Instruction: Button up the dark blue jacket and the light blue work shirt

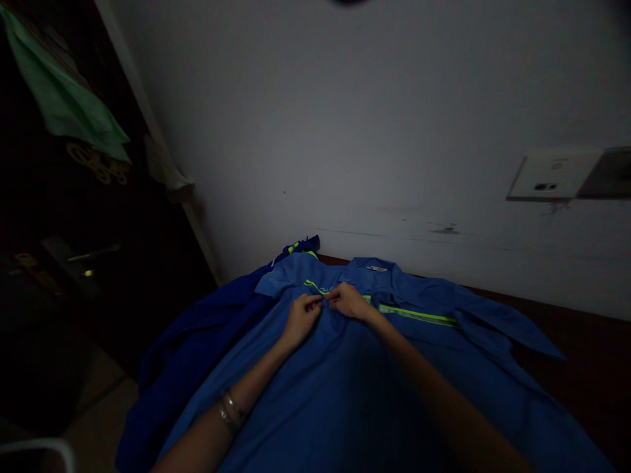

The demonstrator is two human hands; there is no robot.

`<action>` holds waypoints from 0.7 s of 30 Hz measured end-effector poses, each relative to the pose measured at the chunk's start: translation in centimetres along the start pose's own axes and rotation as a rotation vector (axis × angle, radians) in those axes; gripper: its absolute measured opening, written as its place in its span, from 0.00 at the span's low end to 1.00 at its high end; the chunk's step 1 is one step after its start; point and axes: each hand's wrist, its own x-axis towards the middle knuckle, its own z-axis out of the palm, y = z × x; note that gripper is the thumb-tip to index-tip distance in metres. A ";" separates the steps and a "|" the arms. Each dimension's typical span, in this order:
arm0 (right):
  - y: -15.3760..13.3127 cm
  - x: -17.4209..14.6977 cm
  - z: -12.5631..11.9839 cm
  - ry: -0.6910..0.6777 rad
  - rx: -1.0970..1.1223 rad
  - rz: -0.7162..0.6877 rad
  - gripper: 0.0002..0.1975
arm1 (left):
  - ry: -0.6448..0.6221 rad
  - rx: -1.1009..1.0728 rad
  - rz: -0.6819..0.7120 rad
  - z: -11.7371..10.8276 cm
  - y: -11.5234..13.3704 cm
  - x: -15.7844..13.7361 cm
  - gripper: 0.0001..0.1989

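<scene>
Closest thing in the bottom left corner is a white curved rim [37,445] of something, cut off by the edge so I can't tell what it is. Next up are the bare forearms, with silvery bracelets [230,402] on the left wrist. Under them is the light blue shirt [296,387], spread out across the bench [586,374], which is dark reddish brown and runs up to the wall. A darker blue garment [197,335] lies along the shirt's left side, partly underneath it. Further up, the left hand [302,318] and right hand [348,301] meet with fingertips almost touching, and the grip on both sides is a pinch on the shirt's front, right by the yellow-green stripe [419,316] across the chest. Tiny detail under the fingers is too dim to make out. Just past the hands there's a small white label [377,269] near the shirt's top edge. Behind all that is a plain pale wall [345,144] with a few scuffs low down, plus a white socket plate [555,172] off to the right. Over on the left is a dark door [148,289] with a metal handle [93,255], and a pale green cloth [73,105] hangs higher up, above a gold-coloured ornament [98,163].
</scene>
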 end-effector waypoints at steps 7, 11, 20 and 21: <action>0.7 0.6 -0.1 -0.011 0.008 -0.047 0.14 | -0.085 0.284 0.319 -0.8 1.2 -0.6 0.09; 1.0 0.9 -0.1 -0.020 0.045 -0.042 0.14 | -0.108 0.439 0.385 -0.6 0.8 -0.6 0.07; 1.0 0.9 0.2 0.012 0.040 -0.002 0.14 | -0.135 0.641 0.555 -0.4 0.3 -0.1 0.09; 1.0 1.0 0.2 0.010 0.045 -0.002 0.13 | -0.149 0.659 0.586 -0.5 0.3 0.1 0.09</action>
